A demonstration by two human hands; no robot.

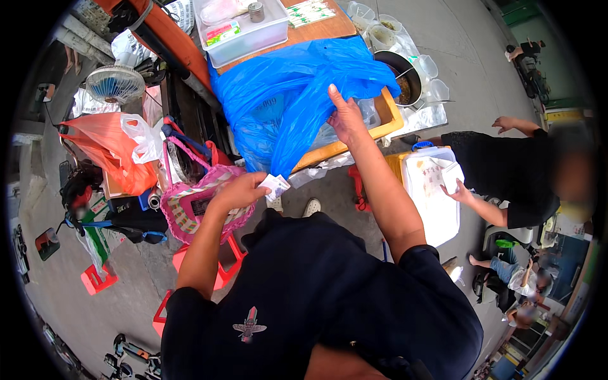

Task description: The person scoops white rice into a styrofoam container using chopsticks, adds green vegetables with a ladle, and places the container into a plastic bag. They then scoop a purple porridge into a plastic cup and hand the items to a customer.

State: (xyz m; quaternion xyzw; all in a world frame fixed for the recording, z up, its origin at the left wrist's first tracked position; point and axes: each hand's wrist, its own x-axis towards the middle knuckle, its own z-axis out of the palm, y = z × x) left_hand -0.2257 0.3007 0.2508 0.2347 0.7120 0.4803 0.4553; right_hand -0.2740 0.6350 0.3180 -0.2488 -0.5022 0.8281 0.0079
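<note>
My left hand (240, 192) grips a few folded banknotes (275, 186) between thumb and fingers, above the rim of a pink woven basket (209, 204). At the edge of a blue plastic bag (299, 128) is my right hand (349, 118), its thumb raised apart from the partly curled fingers. Some of those fingertips are hard to make out against the plastic, so contact with it is unclear. The bag drapes over a yellow-rimmed box (387, 114) on the stall table. Printed plastic shows through the blue film.
A clear plastic bin (247, 35) and wrapped sticks (311, 13) sit at the back. Right of the box are a pot (403, 78) and plastic cups (382, 35). A person in black (498, 175) stands at right by a white lidded container (430, 204). Left are a fan (115, 84) and red stools (230, 263).
</note>
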